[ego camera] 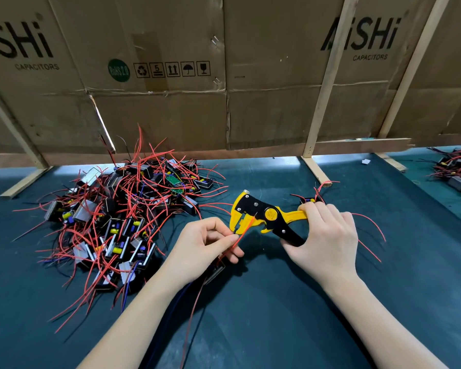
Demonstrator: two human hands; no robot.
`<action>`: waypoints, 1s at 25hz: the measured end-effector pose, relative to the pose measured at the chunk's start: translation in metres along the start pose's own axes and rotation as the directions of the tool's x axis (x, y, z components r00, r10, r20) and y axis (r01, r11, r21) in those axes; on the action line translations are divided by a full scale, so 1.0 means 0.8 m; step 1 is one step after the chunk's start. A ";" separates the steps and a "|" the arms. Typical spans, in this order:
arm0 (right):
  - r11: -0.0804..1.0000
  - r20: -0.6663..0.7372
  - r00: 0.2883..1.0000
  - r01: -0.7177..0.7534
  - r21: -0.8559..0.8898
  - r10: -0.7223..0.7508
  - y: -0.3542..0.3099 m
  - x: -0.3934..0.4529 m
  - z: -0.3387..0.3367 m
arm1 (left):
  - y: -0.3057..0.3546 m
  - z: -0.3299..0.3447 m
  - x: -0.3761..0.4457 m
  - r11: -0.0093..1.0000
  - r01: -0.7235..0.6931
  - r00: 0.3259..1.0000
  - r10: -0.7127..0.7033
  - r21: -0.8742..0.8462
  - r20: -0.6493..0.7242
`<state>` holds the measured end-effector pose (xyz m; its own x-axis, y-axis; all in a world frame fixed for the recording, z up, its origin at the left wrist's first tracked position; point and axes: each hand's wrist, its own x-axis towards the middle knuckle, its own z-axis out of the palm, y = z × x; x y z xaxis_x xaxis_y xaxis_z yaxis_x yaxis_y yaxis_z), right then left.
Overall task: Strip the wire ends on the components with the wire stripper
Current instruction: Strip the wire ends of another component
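Observation:
My right hand (328, 235) grips the handles of a yellow and black wire stripper (261, 214), jaws pointing left. My left hand (205, 246) pinches a red wire (244, 230) whose end lies in the stripper's jaws. That wire runs down to a small black component (214, 270) partly hidden under my left hand, with dark and red leads trailing toward me. A big pile of like components (123, 217) with red wires lies to the left on the dark green mat.
A cardboard wall (224, 75) with wooden struts (317, 166) closes the back of the bench. One component with red wires (310, 199) lies behind my right hand. Another heap (455, 171) sits at the far right edge.

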<state>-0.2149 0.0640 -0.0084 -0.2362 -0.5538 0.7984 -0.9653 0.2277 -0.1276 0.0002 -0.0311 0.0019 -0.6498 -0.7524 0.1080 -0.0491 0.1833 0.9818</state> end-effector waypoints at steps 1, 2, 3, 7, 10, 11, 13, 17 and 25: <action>1.000 -0.002 1.000 0.001 0.001 -0.001 0.000 0.000 0.000 | 0.001 0.000 0.000 1.000 0.003 1.000 -0.003 -0.001 -0.003; 1.000 -0.004 1.000 0.001 0.001 -0.001 0.000 -0.001 0.000 | 0.001 0.000 0.000 1.000 0.007 1.000 -0.007 -0.004 -0.004; 1.000 -0.007 1.000 0.001 0.002 -0.001 0.000 -0.001 0.000 | 0.001 0.000 0.000 1.000 0.010 1.000 -0.011 -0.009 -0.006; 1.000 -0.016 1.000 -0.006 0.009 0.006 0.000 -0.001 0.000 | 0.000 0.000 0.000 1.000 0.022 1.000 -0.023 -0.020 -0.021; 1.000 -0.019 1.000 -0.013 0.007 0.013 0.000 -0.001 0.001 | -0.001 -0.001 0.001 1.000 0.023 0.999 -0.023 0.000 -0.047; 1.000 -0.021 1.000 -0.013 0.005 0.013 0.000 -0.002 0.001 | -0.001 -0.002 0.002 1.000 0.017 0.999 -0.017 -0.006 -0.047; 1.000 -0.025 1.000 -0.008 0.001 0.008 0.000 -0.002 0.002 | -0.002 -0.004 0.002 1.000 0.004 0.999 -0.004 -0.010 -0.034; 1.000 -0.037 0.999 0.008 0.006 -0.008 0.000 -0.002 0.003 | -0.004 -0.006 0.002 0.999 -0.002 1.000 0.002 0.036 -0.006; 1.000 -0.052 0.998 0.026 0.002 -0.026 0.005 -0.004 0.007 | -0.006 -0.009 0.003 0.996 0.005 1.000 -0.006 0.090 0.019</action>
<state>-0.2186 0.0623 -0.0143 -0.2054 -0.5173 0.8308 -0.9713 0.2118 -0.1082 0.0044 -0.0379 -0.0014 -0.6640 -0.7412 0.0986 -0.1201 0.2359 0.9643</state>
